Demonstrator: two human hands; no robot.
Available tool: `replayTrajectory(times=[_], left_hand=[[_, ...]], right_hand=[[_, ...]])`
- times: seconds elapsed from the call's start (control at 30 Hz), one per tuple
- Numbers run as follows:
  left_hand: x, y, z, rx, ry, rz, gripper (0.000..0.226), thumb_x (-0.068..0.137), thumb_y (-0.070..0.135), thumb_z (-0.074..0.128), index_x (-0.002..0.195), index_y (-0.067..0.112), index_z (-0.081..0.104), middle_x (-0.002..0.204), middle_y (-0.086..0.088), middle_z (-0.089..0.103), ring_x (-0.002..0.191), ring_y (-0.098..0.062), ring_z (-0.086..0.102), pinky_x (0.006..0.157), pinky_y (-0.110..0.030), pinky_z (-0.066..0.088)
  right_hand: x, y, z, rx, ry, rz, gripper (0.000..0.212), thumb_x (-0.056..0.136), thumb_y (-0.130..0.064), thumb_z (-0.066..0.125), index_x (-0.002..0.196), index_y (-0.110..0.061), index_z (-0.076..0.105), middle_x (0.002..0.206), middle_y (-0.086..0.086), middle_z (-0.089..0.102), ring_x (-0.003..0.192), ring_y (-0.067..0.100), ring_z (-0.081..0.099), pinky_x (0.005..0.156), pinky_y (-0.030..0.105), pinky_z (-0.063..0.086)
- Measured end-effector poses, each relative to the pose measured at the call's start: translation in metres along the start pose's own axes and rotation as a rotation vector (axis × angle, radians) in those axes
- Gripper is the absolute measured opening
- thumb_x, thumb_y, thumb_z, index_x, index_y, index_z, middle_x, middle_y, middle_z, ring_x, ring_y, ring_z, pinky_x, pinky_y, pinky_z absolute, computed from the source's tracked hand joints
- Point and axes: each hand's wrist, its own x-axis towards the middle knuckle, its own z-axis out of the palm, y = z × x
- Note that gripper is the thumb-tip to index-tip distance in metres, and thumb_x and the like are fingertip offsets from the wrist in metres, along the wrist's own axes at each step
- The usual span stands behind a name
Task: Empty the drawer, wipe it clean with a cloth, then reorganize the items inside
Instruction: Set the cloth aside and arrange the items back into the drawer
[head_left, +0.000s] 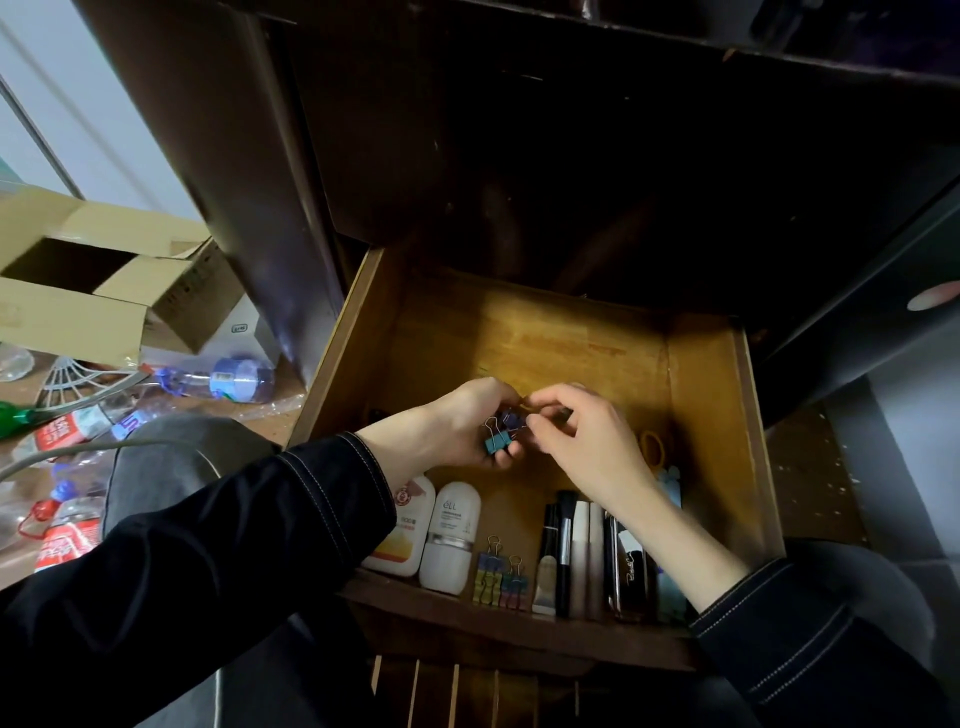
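The wooden drawer (571, 332) stands pulled out below me. My left hand (457, 421) holds a bunch of binder clips (501, 434), teal and purple, over the drawer's middle. My right hand (582, 436) pinches at the same bunch from the right. Along the drawer's front edge lie two white bottles (449, 535), a row of colourful binder clips (498, 577), and several dark cosmetic tubes and brushes (587, 556). Yellow-handled scissors (653, 448) lie by the right wall, partly hidden by my right hand.
An open cardboard box (104, 280) sits on the floor at the left, with several plastic bottles (228, 379) and a white fan guard (78, 384) scattered round it. Dark cabinet walls (519, 156) rise behind the drawer. A grey cable (67, 452) crosses my left knee.
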Motion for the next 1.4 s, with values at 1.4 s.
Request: replayTrajectory(times=[1.4], left_hand=[[0.010, -0.002, 0.002, 0.179, 0.140, 0.211, 0.027, 0.102, 0.029, 0.047, 0.102, 0.004, 0.059, 0.073, -0.013, 0.065, 0.050, -0.017, 0.047, 0.046, -0.022, 0.035]], right_hand=[[0.003, 0.003, -0.016, 0.653, -0.001, 0.454, 0.008, 0.088, -0.009, 0.073, 0.094, -0.013, 0.075, 0.085, 0.011, 0.073, 0.061, 0.011, 0.059, 0.051, 0.022, 0.046]])
